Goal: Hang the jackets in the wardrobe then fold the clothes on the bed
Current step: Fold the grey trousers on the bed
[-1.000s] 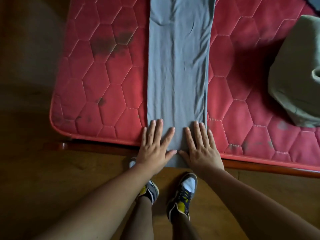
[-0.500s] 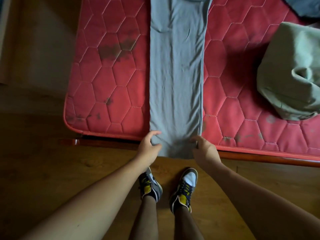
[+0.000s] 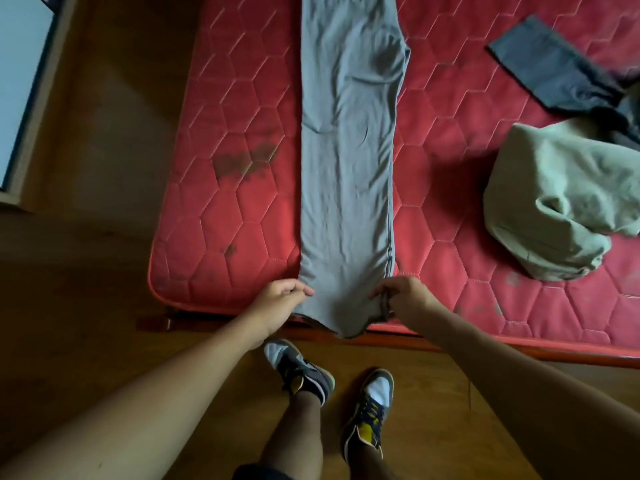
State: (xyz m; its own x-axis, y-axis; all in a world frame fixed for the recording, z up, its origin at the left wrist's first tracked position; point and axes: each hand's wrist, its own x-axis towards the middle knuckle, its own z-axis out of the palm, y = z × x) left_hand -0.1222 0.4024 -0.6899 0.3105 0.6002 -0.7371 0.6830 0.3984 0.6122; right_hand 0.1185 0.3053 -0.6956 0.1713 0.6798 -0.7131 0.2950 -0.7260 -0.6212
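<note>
**Grey trousers gripped at the hem, foot of the bed**

Head view.
- Grey cloth: the grey trousers (image 3: pixel 346 161) lie flat in one long, narrow strip down the red mattress (image 3: pixel 242 209). They run from the near edge up out of the top of the picture. The near end hangs a little over the mattress edge, above the wooden bed frame (image 3: pixel 519 351).
- Left hand (image 3: pixel 280 301): fingers curled, thumb and fingertips pinching the left side of the trouser end.
- Right hand (image 3: pixel 401 297): fingers curled round the right side of the same end, with the cloth bunched in its grip. The fabric between the two hands sags into a shallow point.
- Olive-green garment (image 3: pixel 554 202): a crumpled heap on the mattress, well to the right of the trousers, not touching them.
- Dark garment (image 3: pixel 554 74): beyond the olive one, at the far right. One flat sleeve or leg angles toward the upper middle, and its other end reaches the olive heap.
- Dark stains mark the quilted mattress left of the trousers.
- The person stands on the wooden floor (image 3: pixel 86 306) close to the bed, with the left sneaker (image 3: pixel 298 370) slightly ahead of the right sneaker (image 3: pixel 370 410).
- A pale panel (image 3: pixel 20 81) shows at the far left edge; I cannot tell what it is.
</note>
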